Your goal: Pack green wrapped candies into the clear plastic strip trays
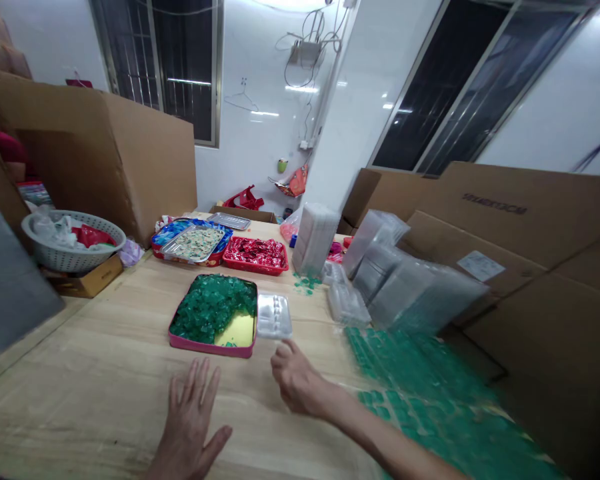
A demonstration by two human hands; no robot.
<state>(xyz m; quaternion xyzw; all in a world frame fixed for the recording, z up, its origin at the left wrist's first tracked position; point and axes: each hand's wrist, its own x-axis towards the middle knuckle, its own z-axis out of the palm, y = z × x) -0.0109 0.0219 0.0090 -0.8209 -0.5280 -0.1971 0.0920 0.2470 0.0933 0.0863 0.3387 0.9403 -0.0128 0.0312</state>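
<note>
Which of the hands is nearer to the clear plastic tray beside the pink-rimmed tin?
Right. The right hand is at the near edge of the clear plastic tray; the left hand is farther away, to the left and in front of the pink-rimmed tin.

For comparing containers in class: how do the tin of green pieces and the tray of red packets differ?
The tin has a pink wall; the tray has a red one. Green pieces leave part of the tin's yellow bottom bare, while red packets hide the tray's bottom. The tin is nearer the camera than the tray. Both are shallow and rest on the table.
</note>
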